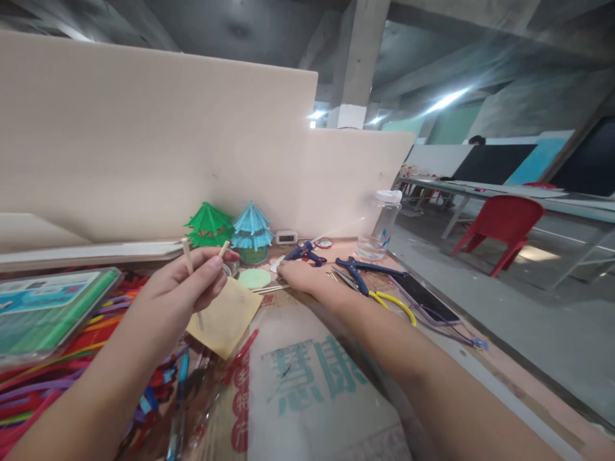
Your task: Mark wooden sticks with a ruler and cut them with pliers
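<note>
My left hand (199, 282) is raised and closed around thin wooden sticks (188, 257); one end sticks up past the thumb and another shows by the fingertips. Below it lies a square of yellowish paper (228, 317). My right hand (298, 276) reaches forward to the tabletop, beside a blue glue gun (302, 251) and a pale green paper disc (254, 278). Its fingers are mostly hidden, so what they touch is unclear. A few thin sticks (270, 289) lie just left of its wrist. Behind stand a green tiered paper model (209, 224) and a light blue one (252, 227).
A clear water bottle (379, 227), dark blue pliers (358, 272), yellow-handled scissors (396, 306) and a phone (425, 298) lie to the right. Left are a marker case (48, 314) and colourful pipe cleaners (72, 358). A printed plastic bag (327, 397) covers the front; a board (158, 141) rises behind.
</note>
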`<state>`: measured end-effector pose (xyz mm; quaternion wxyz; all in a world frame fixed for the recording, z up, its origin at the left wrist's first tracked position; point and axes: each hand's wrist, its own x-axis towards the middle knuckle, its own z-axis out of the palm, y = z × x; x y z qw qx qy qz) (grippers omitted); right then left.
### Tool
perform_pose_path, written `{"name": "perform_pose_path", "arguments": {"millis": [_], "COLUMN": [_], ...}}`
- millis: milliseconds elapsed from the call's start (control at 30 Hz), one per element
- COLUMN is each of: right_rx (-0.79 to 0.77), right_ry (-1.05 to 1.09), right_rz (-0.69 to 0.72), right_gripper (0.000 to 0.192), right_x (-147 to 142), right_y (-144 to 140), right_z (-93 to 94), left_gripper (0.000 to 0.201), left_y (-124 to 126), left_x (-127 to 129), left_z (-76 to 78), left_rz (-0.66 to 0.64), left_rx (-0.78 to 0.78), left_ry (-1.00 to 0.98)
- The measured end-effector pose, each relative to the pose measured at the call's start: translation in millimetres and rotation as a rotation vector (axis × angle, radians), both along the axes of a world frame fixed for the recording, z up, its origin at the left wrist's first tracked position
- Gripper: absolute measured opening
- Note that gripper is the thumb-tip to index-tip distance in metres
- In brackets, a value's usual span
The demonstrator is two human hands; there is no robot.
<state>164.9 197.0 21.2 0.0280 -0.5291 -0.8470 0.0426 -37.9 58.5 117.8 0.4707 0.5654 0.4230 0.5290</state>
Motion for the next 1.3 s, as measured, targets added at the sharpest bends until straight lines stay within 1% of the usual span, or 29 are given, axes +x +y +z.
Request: {"name": "perform_pose_path", "arguments": {"millis": [100, 200, 267, 300, 333, 367, 433, 467, 500, 533, 567, 600, 633, 700, 767, 800, 833, 867, 933, 1000, 1067, 1167, 1233, 1300], "right_rx": [-0.018, -0.018, -0.032, -0.056, -0.093, -0.145, -0.296, -0.412, -0.671, -0.896, -1.005, -0.985, -0.910, -0.693, -0.415, -0.270, -0.212, -0.187, -0.159, -0.166, -0.187, -0.256, -0.298, -0.299], "right_ry": [0.061, 0.179, 0.280, 0.332, 0.384, 0.432, 0.487, 0.523, 0.635, 0.666, 0.615, 0.598, 0.589, 0.555, 0.493, 0.497, 0.508, 0.523, 0.570, 0.630, 0.699, 0.811, 0.882, 0.943], "right_rz": [-0.022, -0.041, -0.033, -0.009, 0.039, 0.101, 0.260, 0.367, 0.554, 0.683, 0.702, 0.645, 0.564, 0.364, 0.171, 0.092, 0.044, 0.019, -0.019, -0.046, -0.069, -0.057, -0.019, 0.012], "right_gripper": [0.034, 0.034, 0.032, 0.027, 0.027, 0.031, 0.047, 0.058, 0.066, 0.072, 0.070, 0.066, 0.061, 0.041, 0.020, 0.014, 0.011, 0.011, 0.019, 0.025, 0.025, 0.022, 0.017, 0.013], "right_x": [-2.7, -3.3, 2.4, 8.6, 17.2, 28.2, 54.7, 67.8, 78.7, 86.3, 89.4, 87.6, 81.1, 56.6, 24.0, 7.2, -8.8, -23.4, -47.3, -63.8, -73.2, -76.4, -73.8, -71.7], "right_y": [-3.0, -12.8, -27.3, -37.9, -50.6, -65.1, -97.5, -113.6, -128.6, -141.6, -152.0, -159.2, -163.0, -160.1, -145.0, -134.1, -121.8, -108.9, -83.8, -64.1, -52.4, -47.1, -46.2, -42.7], "right_z": [3.7, 11.3, 20.3, 25.8, 31.7, 37.7, 49.0, 54.0, 58.7, 62.9, 66.5, 69.0, 70.0, 66.9, 56.6, 49.5, 41.6, 33.4, 17.4, 3.9, -4.7, -4.6, 2.5, 10.5], "left_gripper": [0.030, 0.033, 0.036, 0.037, 0.038, 0.038, 0.039, 0.038, 0.038, 0.037, 0.036, 0.034, 0.033, 0.030, 0.029, 0.028, 0.028, 0.028, 0.026, 0.025, 0.023, 0.025, 0.031, 0.037], "left_y": [1.6, 3.4, 4.4, 4.7, 5.1, 5.5, 6.4, 6.7, 6.9, 6.8, 6.4, 5.7, 4.7, 2.0, -1.2, -2.6, -3.9, -4.8, -5.3, -3.9, -1.3, 1.9, 1.9, 0.5], "left_x": [-1.2, -2.0, -1.4, -0.7, 0.2, 1.0, 1.9, 1.7, 0.9, -0.5, -2.6, -5.3, -8.5, -15.9, -23.3, -26.7, -29.7, -32.4, -36.8, -40.8, -44.8, -50.4, -52.6, -53.2], "left_z": [-1.4, -4.8, -7.6, -9.0, -10.2, -11.1, -11.9, -11.6, -10.7, -9.1, -7.0, -4.3, -1.1, 5.9, 12.6, 15.4, 17.5, 19.1, 20.4, 20.1, 19.2, 18.3, 18.1, 18.0], "left_rz": [-0.041, -0.102, -0.155, -0.183, -0.206, -0.226, -0.245, -0.249, -0.251, -0.247, -0.239, -0.228, -0.215, -0.187, -0.159, -0.146, -0.132, -0.119, -0.099, -0.094, -0.099, -0.117, -0.147, -0.184], "left_rx": [0.004, 0.015, 0.012, 0.002, -0.009, -0.021, -0.037, -0.042, -0.044, -0.043, -0.037, -0.030, -0.023, -0.007, 0.016, 0.030, 0.046, 0.063, 0.084, 0.085, 0.074, 0.068, 0.072, 0.086], "left_ry": [-0.004, -0.029, -0.044, -0.047, -0.045, -0.041, -0.028, -0.026, -0.029, -0.036, -0.046, -0.057, -0.067, -0.079, -0.085, -0.089, -0.091, -0.090, -0.082, -0.069, -0.060, -0.050, -0.036, -0.017]}}
